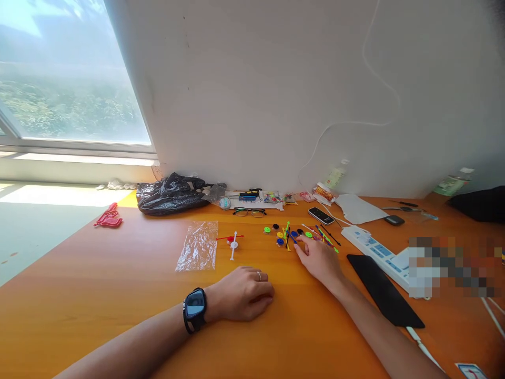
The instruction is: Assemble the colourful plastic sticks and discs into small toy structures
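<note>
My left hand (242, 292), with a ring and a black wristwatch, rests knuckles-up on the orange table (118, 295), fingers curled under; nothing shows in it. My right hand (317, 258) reaches forward to a small pile of coloured sticks and round connector pieces (294, 234), its fingertips touching the pieces at the pile's near edge. A small built piece of a white stick, a red stick and a white hub (233, 242) lies left of the pile. An empty clear plastic bag (198, 252) lies flat further left.
A black plastic bag (171, 193), glasses (249, 212), a phone (321, 215), papers and small clutter line the wall. A white power strip (381, 255) and a black flat slab (384, 289) lie to the right. A red object (108, 217) sits at the left edge.
</note>
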The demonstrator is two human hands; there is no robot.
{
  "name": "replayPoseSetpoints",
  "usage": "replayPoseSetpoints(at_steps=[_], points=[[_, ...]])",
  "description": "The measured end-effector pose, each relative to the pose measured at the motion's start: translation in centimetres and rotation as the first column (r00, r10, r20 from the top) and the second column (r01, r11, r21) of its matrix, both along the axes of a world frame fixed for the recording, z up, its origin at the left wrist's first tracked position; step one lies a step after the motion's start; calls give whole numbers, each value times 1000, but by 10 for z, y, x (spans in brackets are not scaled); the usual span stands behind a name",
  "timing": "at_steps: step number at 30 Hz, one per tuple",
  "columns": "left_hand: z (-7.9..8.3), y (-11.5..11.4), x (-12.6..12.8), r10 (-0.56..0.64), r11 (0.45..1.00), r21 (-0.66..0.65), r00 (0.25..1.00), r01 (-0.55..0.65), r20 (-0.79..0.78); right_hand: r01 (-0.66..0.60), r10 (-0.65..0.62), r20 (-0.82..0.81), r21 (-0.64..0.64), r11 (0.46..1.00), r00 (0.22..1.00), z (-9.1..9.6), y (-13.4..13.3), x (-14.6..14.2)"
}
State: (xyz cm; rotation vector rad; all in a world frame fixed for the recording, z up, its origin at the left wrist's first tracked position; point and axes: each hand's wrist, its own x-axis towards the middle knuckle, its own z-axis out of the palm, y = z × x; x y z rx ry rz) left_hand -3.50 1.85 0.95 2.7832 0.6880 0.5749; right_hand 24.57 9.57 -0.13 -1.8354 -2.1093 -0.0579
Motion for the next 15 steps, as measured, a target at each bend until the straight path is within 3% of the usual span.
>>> replayPoseSetpoints(at_steps=[10,15], points=[[-2,5,-5,47,995,-93,998,-42,52,16,-17,68,23,1000,998,-9,7,-4],[-1,5,-4,52,994,-102,997,-46,53,80,-83,84,46,996,993,-3,4,-6]])
